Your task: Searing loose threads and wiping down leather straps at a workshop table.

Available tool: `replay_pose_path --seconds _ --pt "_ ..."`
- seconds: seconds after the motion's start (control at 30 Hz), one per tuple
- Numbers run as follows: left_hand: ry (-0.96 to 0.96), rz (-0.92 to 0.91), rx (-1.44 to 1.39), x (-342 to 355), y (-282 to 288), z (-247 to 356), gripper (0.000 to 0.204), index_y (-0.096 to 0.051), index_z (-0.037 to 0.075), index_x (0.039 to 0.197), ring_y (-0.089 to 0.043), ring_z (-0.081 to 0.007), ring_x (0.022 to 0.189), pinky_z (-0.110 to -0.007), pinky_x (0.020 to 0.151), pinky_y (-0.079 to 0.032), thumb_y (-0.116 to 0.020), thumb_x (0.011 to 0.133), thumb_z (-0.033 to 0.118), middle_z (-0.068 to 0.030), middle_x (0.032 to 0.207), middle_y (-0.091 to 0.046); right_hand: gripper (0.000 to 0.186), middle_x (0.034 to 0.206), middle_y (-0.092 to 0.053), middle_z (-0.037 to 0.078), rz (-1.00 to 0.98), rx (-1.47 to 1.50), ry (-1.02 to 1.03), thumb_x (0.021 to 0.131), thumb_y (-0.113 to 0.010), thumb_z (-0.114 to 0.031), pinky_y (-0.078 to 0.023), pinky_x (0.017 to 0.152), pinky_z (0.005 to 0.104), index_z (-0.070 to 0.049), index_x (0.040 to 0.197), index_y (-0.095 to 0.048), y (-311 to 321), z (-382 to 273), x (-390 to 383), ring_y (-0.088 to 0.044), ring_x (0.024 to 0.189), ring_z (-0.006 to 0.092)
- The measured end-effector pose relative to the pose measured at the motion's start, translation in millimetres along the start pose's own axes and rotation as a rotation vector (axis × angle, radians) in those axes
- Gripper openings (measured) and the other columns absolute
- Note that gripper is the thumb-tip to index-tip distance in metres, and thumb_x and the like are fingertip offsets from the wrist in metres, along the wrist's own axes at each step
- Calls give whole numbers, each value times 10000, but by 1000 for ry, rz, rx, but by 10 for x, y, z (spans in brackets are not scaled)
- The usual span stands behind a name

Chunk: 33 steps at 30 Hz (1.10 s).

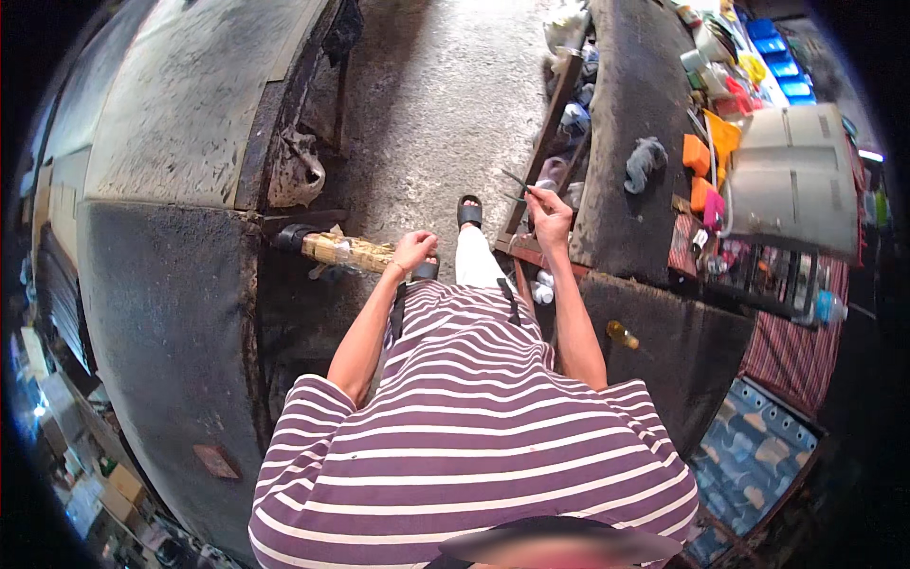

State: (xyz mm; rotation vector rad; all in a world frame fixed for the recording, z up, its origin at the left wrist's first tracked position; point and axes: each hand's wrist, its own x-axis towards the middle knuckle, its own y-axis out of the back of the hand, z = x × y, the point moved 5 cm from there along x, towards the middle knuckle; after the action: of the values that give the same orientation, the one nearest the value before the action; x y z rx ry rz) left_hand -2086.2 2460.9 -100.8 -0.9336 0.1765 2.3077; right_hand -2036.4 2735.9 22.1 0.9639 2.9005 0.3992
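Note:
My right hand (550, 216) pinches a thin, dark, stick-like item (514, 179) between thumb and fingers, out in front of me at the right of the walkway. My left hand (414, 250) hangs with loosely bent fingers and holds nothing visible. It is near a yellowish wrapped, post-like object (336, 249) with a dark end, though I cannot tell whether they touch. Below are my sandalled feet (467, 213), one partly hidden by that hand.
Dark padded work surfaces (161, 332) flank the concrete walkway (427, 95). At right are a metal frame (551, 119) holding clutter, a grey cloth (645, 163), orange containers (695, 152), blue bins (777, 62), a grey panel (782, 180) and a small amber bottle (621, 333).

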Motion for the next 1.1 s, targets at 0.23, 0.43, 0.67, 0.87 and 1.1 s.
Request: replay_pose_path --seconds 0.23,0.43,0.67,0.87,1.1 --pt "53 166 -6 477 -30 13 259 -611 26 957 -602 -107 698 -234 553 -455 -530 873 257 -39 817 -634 164 823 -639 48 -103 17 -35 782 -645 -36 -470 619 207 1 942 -657 -27 -12 792 -587 674 94" --pt "2 282 8 755 -80 464 239 -615 9 942 -629 -119 692 -225 519 -454 -539 862 221 -48 806 -643 164 836 -636 53 -144 82 -83 795 -633 -39 -475 621 204 17 949 -650 66 140 1310 -585 697 91" --pt "-49 353 25 1019 -102 1005 204 -622 21 929 -633 -108 678 -220 520 -450 -545 859 197 -42 788 -650 175 819 -631 58 -88 148 -115 788 -642 -37 -439 568 207 27 951 -647 245 274 1583 -552 637 79" --pt "-66 317 61 1389 26 1238 215 -624 23 931 -634 -113 677 -225 521 -451 -550 851 208 -50 788 -651 176 777 -636 41 2 177 -168 791 -643 -57 -442 575 205 20 950 -652 409 366 1769 -559 635 77" --pt "4 267 197 1760 220 1336 222 -627 -13 933 -640 -131 657 -248 566 -487 -544 836 168 -73 765 -653 171 766 -637 26 143 218 -182 791 -645 -52 -436 572 198 21 944 -654 520 413 1970 -556 620 70"
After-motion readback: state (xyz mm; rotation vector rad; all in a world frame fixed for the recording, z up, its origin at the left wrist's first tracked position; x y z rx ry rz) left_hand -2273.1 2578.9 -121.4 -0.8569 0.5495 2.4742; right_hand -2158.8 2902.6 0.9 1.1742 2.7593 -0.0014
